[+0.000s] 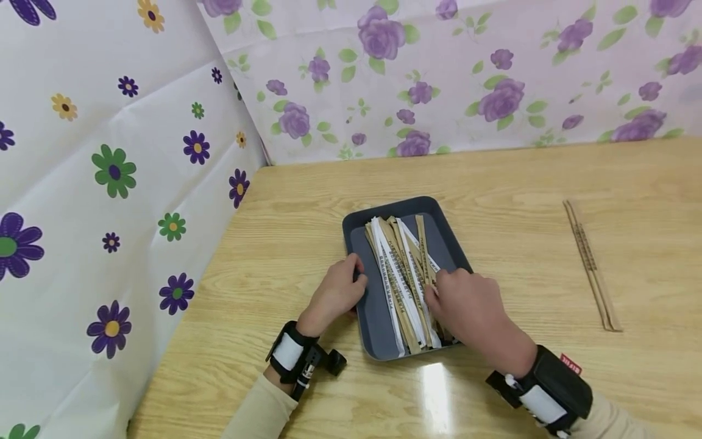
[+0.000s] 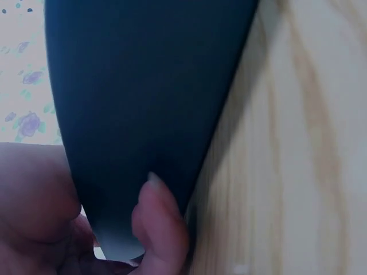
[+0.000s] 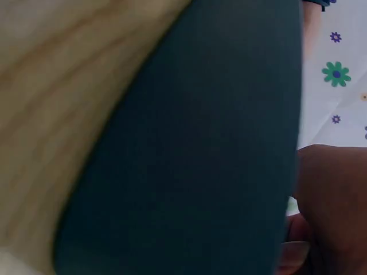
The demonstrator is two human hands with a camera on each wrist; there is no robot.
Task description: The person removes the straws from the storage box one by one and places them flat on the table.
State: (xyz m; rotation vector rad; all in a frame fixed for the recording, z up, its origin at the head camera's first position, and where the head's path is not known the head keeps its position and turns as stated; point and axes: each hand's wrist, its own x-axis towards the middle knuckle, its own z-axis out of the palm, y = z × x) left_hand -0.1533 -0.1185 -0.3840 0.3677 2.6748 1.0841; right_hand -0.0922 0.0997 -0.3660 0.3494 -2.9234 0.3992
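Note:
A dark grey tray [image 1: 378, 341] on the wooden table holds several long thin paper-wrapped straws [image 1: 403, 280], some white and some brown, lying roughly lengthwise. My left hand [image 1: 337, 289] grips the tray's left wall; in the left wrist view one finger [image 2: 160, 229] presses its outer side. Over the tray's right wall reaches my right hand [image 1: 466, 305], its curled fingers pinching a brown straw [image 1: 421, 241] that lies on top. The tray wall [image 3: 195, 143] hides most of those fingers in the right wrist view.
Two brown paper-wrapped straws [image 1: 592, 268] lie side by side on the table [image 1: 526, 244], right of the tray. A cloth with purple flowers [image 1: 384, 91] hangs behind the table, and another flowered cloth [image 1: 142, 171] hangs at the left.

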